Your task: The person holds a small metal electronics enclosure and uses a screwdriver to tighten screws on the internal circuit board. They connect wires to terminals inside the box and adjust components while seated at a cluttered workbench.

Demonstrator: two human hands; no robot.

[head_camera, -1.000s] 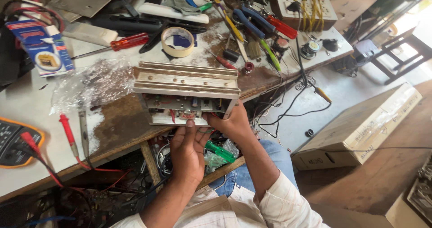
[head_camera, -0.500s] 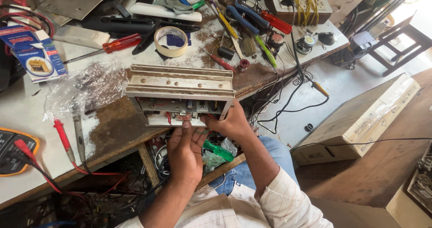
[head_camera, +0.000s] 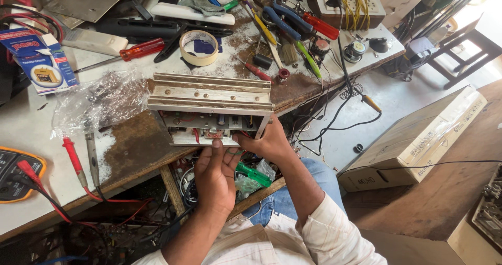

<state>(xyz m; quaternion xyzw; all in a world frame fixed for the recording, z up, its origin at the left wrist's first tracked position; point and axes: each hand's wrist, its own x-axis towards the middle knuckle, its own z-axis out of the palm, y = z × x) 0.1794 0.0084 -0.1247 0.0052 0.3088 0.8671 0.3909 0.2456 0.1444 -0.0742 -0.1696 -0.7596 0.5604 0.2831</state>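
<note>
Head view: at frame centre, the grey finned metal chassis point(head_camera: 210, 108) overhangs the worn counter point(head_camera: 133, 145) edge, gripped closed by the right hand point(head_camera: 265, 141); the left hand point(head_camera: 215, 175), fingers loosely open, touches its exposed wiring, which could be snagged, or the chassis tipped off.

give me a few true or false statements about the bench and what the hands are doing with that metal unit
1. Both hands are at the near edge of the metal unit. True: the left hand and right hand touch its open underside.
2. The roll of tape sits on top of the unit. False: it lies on the bench behind it.
3. A red-handled screwdriver lies left of the tape. True.
4. The cardboard box stands on the bench. False: it is on the floor to the right.
5. The left hand grips the red probe. False: the probe lies untouched on the bench.
</note>
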